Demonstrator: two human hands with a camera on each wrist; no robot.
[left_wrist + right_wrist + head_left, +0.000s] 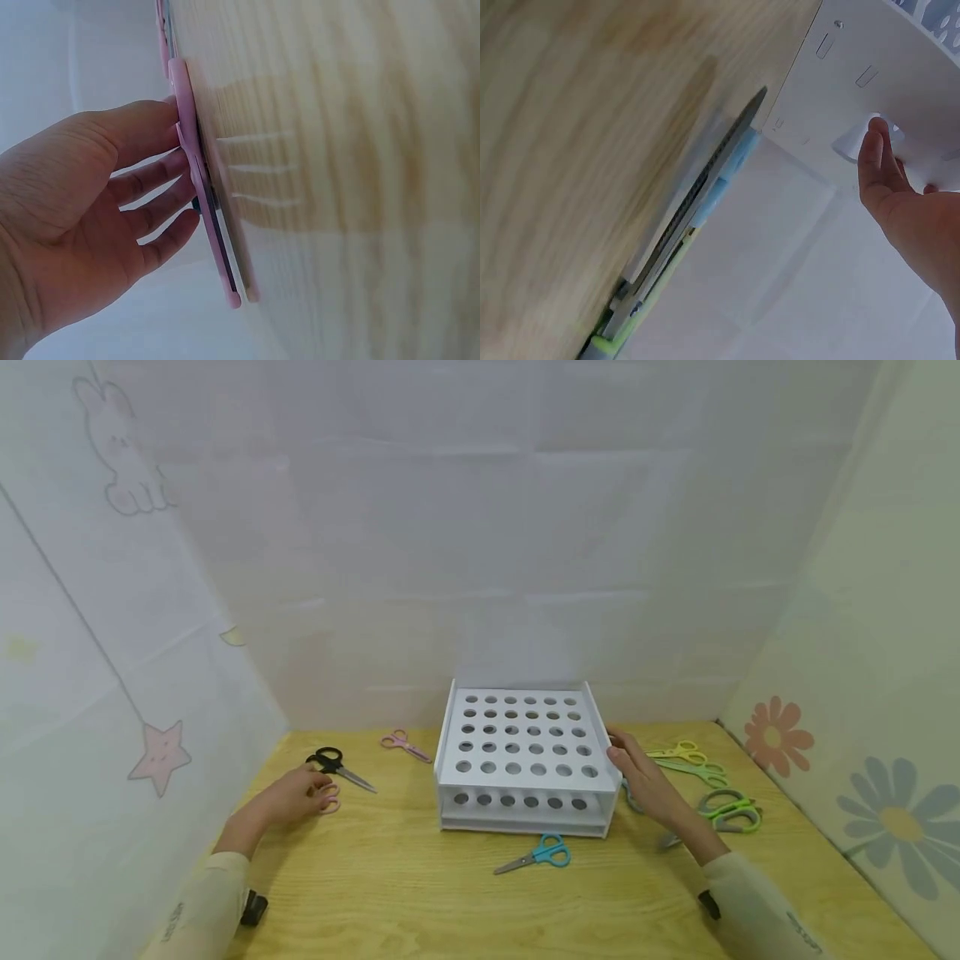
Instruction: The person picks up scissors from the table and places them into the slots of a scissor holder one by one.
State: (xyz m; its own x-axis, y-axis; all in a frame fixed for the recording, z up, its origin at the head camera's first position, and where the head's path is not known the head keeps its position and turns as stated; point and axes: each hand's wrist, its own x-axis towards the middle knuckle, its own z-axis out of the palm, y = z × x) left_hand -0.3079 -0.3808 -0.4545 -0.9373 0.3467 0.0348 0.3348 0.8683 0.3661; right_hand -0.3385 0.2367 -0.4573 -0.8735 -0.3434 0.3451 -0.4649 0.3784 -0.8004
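In the head view, my left hand [292,795] is low over the table's left side, at a pair of pink scissors [330,799]. Seen from the left wrist, thumb and fingertips pinch the pink handle close over the wood, the remaining fingers spread below. Black-handled scissors [337,767] lie just beyond that hand. My right hand [647,781] touches the right side of a white rack [525,781] with rows of round holes. Fairly straight fingers reach to an oval cut-out [847,142] in its side panel in the right wrist view.
Another pink pair of scissors [405,745] lies left of the rack, and blue scissors [536,855] lie before it. Right of the rack are yellow scissors [678,752], pale green scissors [693,768] and green-grey scissors [727,812]. Patterned sheets wall the table.
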